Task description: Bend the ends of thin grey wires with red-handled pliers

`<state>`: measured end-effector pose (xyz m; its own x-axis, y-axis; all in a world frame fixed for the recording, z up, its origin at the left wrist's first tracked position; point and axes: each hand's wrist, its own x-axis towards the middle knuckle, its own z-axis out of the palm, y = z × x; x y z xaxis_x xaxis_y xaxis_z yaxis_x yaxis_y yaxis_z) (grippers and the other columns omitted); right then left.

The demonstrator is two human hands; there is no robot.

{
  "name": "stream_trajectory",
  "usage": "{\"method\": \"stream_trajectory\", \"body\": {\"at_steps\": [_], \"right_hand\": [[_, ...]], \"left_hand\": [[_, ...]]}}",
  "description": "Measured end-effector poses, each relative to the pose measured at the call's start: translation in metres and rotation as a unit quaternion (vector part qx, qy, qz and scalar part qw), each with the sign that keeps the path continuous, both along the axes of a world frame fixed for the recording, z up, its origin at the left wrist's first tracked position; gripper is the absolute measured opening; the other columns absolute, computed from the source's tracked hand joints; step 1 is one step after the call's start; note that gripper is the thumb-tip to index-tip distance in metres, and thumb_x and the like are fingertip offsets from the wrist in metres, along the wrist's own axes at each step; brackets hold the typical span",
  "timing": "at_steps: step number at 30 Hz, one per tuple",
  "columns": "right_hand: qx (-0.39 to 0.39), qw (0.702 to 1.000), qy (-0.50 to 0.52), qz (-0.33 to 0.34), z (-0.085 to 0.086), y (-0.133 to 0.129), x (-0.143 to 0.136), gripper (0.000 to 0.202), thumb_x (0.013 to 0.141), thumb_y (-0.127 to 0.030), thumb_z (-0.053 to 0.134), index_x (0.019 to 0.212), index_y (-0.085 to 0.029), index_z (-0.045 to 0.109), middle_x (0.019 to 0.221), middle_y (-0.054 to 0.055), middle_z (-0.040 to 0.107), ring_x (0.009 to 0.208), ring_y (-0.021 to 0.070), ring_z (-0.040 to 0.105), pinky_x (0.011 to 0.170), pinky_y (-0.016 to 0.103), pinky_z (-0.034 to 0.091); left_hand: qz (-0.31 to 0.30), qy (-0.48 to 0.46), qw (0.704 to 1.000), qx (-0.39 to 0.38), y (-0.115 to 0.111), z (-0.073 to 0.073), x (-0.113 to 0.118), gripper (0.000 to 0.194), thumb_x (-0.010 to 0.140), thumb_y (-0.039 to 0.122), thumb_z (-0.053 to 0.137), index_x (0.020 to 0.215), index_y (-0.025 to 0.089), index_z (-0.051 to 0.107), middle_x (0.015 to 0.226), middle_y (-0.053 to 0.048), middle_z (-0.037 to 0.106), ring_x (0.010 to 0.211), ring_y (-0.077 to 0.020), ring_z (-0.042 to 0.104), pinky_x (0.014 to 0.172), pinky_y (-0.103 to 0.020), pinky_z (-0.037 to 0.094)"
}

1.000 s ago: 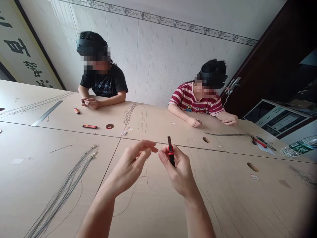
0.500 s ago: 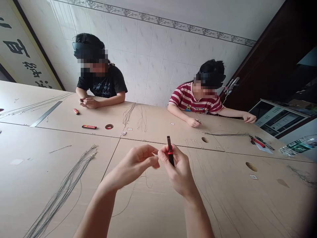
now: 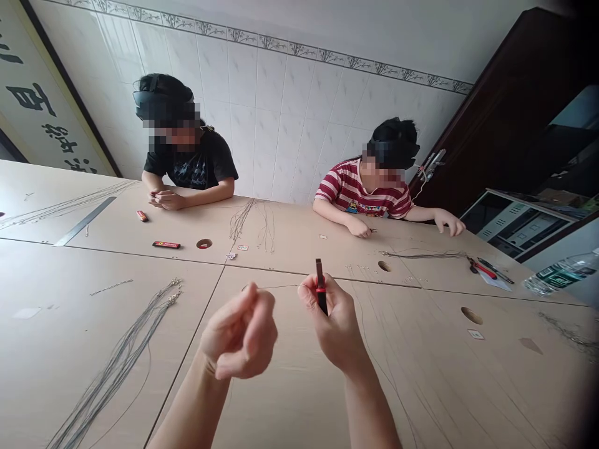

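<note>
Our left hand (image 3: 243,337) has pulled away, its grip unclear, a thin strand (image 3: 283,287) now stretching to our right hand (image 3: 337,321), closed around a black-and-red tool (image 3: 321,299) above the desk (image 3: 290,399). We can't read the green bottle label (image 3: 552,275).

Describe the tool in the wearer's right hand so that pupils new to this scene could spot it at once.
Find the pale table, then the wearer's right hand in front of it. The slim tool held there has a black lower part, a red band and a dark tip pointing up the picture. Unlike the red-and-black tool lying at far right, it is gripped.
</note>
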<state>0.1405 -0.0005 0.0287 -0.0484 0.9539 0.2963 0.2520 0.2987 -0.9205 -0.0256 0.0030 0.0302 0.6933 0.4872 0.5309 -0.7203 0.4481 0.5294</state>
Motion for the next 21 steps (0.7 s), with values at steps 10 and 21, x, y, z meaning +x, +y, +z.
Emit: {"method": "stream_trajectory", "body": {"at_steps": [10, 21], "right_hand": [[0.016, 0.999, -0.016, 0.035, 0.005, -0.002, -0.001, 0.018, 0.095, -0.033, 0.052, 0.08, -0.022, 0.05, 0.075, -0.002, 0.05, 0.067, 0.013, 0.044, 0.063, 0.026, 0.038], [0.02, 0.999, -0.008, 0.035, 0.008, -0.004, 0.002, 0.016, 0.094, -0.031, 0.054, 0.081, -0.022, 0.05, 0.074, -0.002, 0.051, 0.066, 0.0128, 0.046, 0.062, 0.025, 0.037]], "left_hand": [[0.532, 0.016, 0.822, -0.202, 0.008, 0.032, -0.006, 0.048, 0.104, 0.037, 0.03, 0.087, 0.021, 0.073, 0.101, -0.004, 0.076, 0.096, -0.0136, 0.072, 0.083, -0.023, 0.06], [0.543, 0.304, 0.782, -0.022, 0.021, 0.008, 0.003, 0.037, 0.098, 0.045, 0.045, 0.097, 0.018, 0.071, 0.119, -0.009, 0.071, 0.107, -0.0225, 0.064, 0.09, -0.033, 0.05]]}}
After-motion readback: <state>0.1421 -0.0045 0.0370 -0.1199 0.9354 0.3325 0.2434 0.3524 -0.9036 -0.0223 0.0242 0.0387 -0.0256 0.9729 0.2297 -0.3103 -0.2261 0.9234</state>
